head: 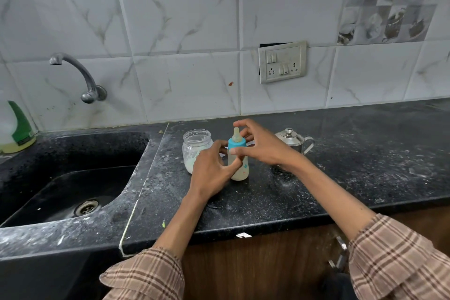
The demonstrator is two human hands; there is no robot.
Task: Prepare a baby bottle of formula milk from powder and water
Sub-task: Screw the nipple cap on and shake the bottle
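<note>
Checked sleeves frame your view at the near edge of the worktop, and both arms reach toward its middle, just right of the sink. Your left hand curls round the lower body of the baby bottle, which stands upright on the dark stone; your right hand hovers at the blue collar, thumb touching it, fingers spread about the teat without clamping. Milky liquid fills the bottle and the teat is on, so mixing looks done; what likely remains is tightening the collar and shaking. Just behind, on the left, stands an open glass jar with white residue; on the right, a lidded steel jug.
</note>
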